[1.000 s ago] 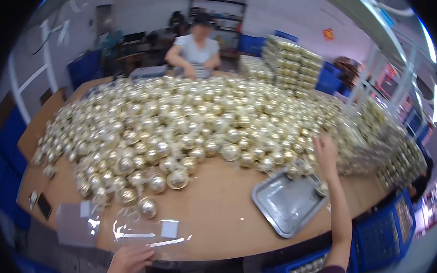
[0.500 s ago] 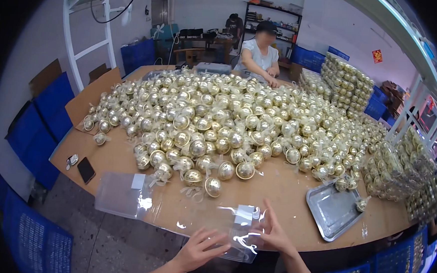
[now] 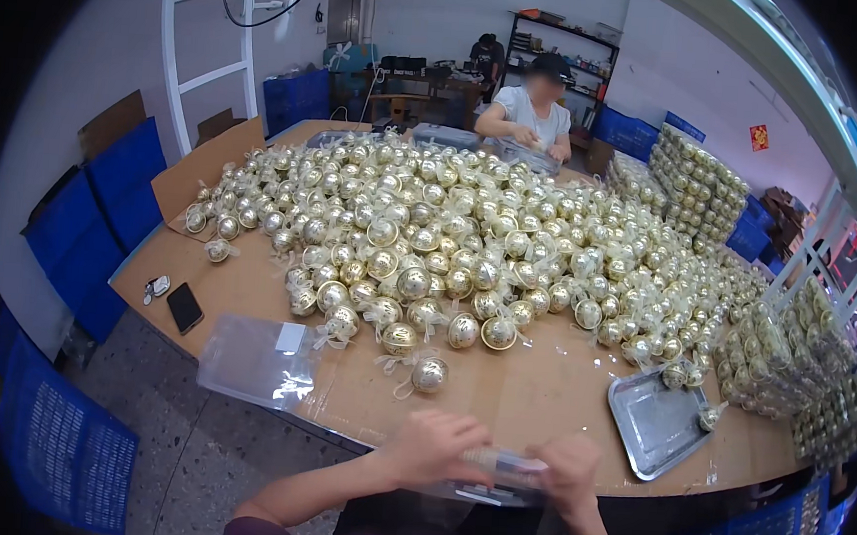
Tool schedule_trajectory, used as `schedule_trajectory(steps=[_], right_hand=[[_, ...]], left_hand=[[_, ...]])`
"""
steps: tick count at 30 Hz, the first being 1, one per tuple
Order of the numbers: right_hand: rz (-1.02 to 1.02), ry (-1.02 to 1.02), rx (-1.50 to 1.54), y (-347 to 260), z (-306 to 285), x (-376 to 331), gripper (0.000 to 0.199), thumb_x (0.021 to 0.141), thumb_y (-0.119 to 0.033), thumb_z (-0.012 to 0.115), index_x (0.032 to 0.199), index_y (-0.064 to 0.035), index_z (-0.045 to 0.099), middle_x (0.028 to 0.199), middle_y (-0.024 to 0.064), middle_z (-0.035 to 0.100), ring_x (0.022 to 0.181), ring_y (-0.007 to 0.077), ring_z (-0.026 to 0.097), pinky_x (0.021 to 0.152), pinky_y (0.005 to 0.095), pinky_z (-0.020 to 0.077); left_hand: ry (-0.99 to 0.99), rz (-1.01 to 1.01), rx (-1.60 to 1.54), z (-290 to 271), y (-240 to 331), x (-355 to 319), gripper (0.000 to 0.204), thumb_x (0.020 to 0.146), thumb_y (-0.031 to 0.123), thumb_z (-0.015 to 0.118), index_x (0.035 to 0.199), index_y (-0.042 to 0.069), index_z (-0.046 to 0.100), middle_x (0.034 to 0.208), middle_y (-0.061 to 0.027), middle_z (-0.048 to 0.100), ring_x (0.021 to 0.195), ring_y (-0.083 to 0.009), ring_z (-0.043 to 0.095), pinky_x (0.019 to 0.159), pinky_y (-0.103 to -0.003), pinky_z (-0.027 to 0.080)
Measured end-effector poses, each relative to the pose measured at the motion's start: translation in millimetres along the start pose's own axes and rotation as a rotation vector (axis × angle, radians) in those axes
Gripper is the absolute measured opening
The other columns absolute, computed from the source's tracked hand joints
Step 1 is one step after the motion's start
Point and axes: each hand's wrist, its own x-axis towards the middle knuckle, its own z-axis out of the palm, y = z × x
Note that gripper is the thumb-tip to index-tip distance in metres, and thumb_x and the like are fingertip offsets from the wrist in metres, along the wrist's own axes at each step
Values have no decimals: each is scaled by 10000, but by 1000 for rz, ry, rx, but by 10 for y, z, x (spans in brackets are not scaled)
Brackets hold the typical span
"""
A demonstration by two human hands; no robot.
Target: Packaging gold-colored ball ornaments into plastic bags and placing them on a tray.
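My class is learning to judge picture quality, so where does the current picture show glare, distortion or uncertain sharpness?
Head view: white glare patches on the flat clear plastic at the table's front left; head view: the white overhead beam curves and the corners go black; head view: the clear plastic piece between the hands looks indistinct, whether from blur or transparency I cannot tell.

No legible writing in view
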Motion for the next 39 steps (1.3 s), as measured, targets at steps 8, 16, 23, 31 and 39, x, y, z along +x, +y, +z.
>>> schedule_trajectory(steps=[8, 16, 23, 31, 39], right_hand=[[601, 707, 887, -230, 195, 58, 304, 885, -153, 662, 1118, -34, 508, 1023, 46, 532, 870, 119, 516, 763, 262, 421], [704, 944, 860, -198, 293, 41, 176, 1014, -200, 451, 948, -38, 468, 819, 9, 453, 716, 89, 449, 662, 244, 403], [439, 939, 573, 47, 440, 188, 660, 932, -612, 409, 1174, 1, 449, 892, 9, 434, 767, 89, 417, 696, 247, 383], [297, 601, 815, 183, 297, 395, 604, 927, -476, 497, 1352, -58, 396, 1336, 162, 432, 945, 187, 491, 837, 332, 410], [210, 556, 764, 185, 270, 473, 463, 977, -390, 450, 1270, -33, 470, 1347, 146, 395, 927, 181, 489, 820, 347, 409]], left_hand=[[773, -116, -343, 283, 218, 361, 348, 709, 325, 822, 735, 76, 581, 607, -46, 610, 504, -171, 615, 443, -281, 445], [598, -218, -775, 483, 416, 94, 166, 892, 123, 655, 956, -10, 579, 694, -71, 660, 604, -138, 657, 513, -258, 495], [539, -142, -1104, 836, 262, 218, 307, 987, 119, 480, 1277, 26, 514, 1206, -163, 608, 925, -172, 646, 710, -272, 520], [633, 126, -753, 625, -76, 439, 480, 947, 303, 564, 1358, 118, 402, 1470, -231, 282, 1269, -354, 414, 963, -423, 422], [783, 46, -692, 510, -130, 630, 533, 897, 606, 481, 948, 86, 583, 1388, -210, 352, 1052, -276, 572, 913, -403, 485]])
